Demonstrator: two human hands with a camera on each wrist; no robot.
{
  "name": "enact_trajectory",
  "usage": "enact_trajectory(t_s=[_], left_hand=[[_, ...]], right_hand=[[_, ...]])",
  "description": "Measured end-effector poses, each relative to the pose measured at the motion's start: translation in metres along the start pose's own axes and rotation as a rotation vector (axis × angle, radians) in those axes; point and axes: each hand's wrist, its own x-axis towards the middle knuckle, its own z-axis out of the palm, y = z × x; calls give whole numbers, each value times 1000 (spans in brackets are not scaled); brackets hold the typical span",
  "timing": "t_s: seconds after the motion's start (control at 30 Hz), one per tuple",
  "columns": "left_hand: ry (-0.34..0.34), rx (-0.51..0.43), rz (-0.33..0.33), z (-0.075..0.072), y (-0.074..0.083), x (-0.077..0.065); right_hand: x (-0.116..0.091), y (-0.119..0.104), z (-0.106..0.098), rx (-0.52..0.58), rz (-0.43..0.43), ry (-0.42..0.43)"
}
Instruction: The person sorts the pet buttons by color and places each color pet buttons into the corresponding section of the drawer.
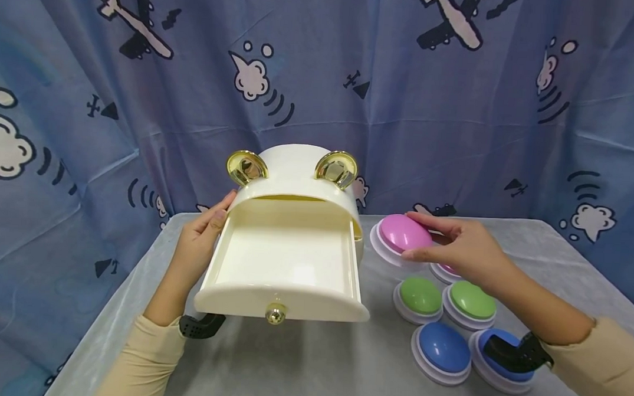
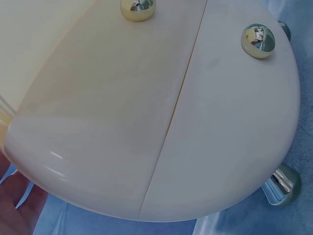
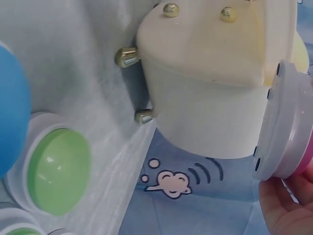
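A glossy cream drawer box (image 1: 297,162) with gold ears stands in the middle in the head view, its upper drawer (image 1: 282,261) pulled out, bare inside. My left hand (image 1: 200,240) rests against the box's left side with extended fingers. To the right of the box, my right hand (image 1: 466,249) holds a pink dome push button (image 1: 403,232) by its edges, thumb at the near side and fingers at the far side. In the right wrist view, the button's white base (image 3: 283,117) is tilted on edge beside the box. The lower drawer front (image 2: 225,127) shows in the left wrist view.
On the table's right lie two green buttons (image 1: 421,295), two blue buttons (image 1: 445,347) and another pink button (image 1: 445,274), partly hidden under my right hand. A blue curtain (image 1: 322,74) with airplanes hangs behind. Gold feet (image 3: 128,57) support the box.
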Motion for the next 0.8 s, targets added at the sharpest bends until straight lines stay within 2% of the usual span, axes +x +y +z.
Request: enact_trajectory(t_s=[0.5,0.8], left_hand=[[-9,-11,18,0,-2,3],[-11,-27,10,0,-3,2]], right_hand=[[-6,-27,-4,21,-45,19],[-7,-48,6,104,-67,-2]])
